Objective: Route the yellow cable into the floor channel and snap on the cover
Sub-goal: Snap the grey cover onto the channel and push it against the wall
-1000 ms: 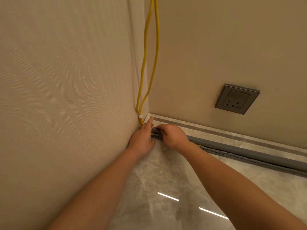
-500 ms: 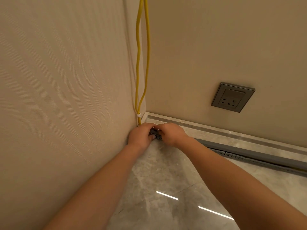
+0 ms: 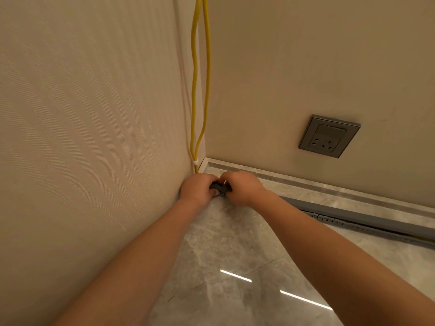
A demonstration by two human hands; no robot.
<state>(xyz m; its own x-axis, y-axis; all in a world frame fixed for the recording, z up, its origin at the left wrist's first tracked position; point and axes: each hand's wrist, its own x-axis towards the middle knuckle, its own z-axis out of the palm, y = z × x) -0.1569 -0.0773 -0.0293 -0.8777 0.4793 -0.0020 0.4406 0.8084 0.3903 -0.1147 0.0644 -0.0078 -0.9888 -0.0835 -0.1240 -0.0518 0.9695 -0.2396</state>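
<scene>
At the corner where two beige walls meet the floor, two bare hands are seen pressed together over the near end of a long grey plastic floor channel. The left hand and the right hand are curled, and their fingers are closed around the grey channel end (whether on the cover or on the base cannot be told, since the knuckles hide it). A thin yellow round cable is seen hanging down the corner in two strands, gathered near the bottom by one small white clip, and passing behind the left hand toward the channel.

The cable is judged to be light, bendable and slightly springy, so it may be expected to lift out of the slot unless held down; it is best taken close to where it enters the channel. The grey cover is judged to be light, stiff along its length and somewhat flexible, best pressed from above with the fingertips, a short stretch at a time. To the right, a toothed edge of the channel is left showing, which suggests the cover is not yet fully seated there.

Counted: two hands, two cable strands, one clip, one channel run, one grey wall socket, and two bright light streaks reflected on the polished grey marble floor.
</scene>
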